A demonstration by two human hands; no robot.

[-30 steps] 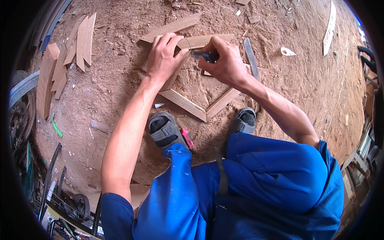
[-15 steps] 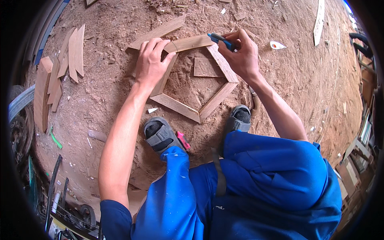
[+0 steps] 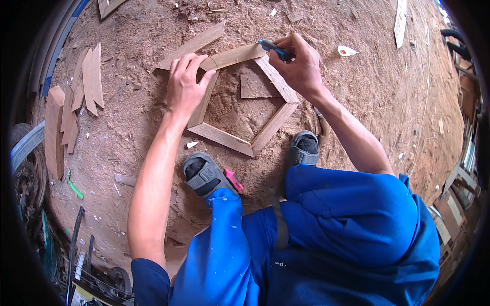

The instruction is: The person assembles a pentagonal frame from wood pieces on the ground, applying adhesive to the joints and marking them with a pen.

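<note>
Several wooden strips are laid out as a six-sided frame on the sandy ground. My left hand (image 3: 186,84) has its fingers and thumb closed around the left end of the far strip (image 3: 236,56), near where it meets the left side strip (image 3: 203,101). My right hand (image 3: 301,66) grips a blue marker (image 3: 275,50), its tip close to the right end of that same far strip. A lighter right side strip (image 3: 278,80) runs toward me under my right hand. A flat rectangular wood piece (image 3: 258,86) lies inside the frame.
A loose strip (image 3: 196,45) lies beyond my left hand. More wood pieces (image 3: 92,79) are at the left, with a thick board (image 3: 54,130). A white glue bottle (image 3: 347,51) lies at right. A pink marker-like item (image 3: 234,179) rests by my left sandal (image 3: 204,173).
The view has shifted slightly, so the frame and ground pieces sit a little farther left. Both hands keep their places on the far strip, and the marker tip remains by its right end.
</note>
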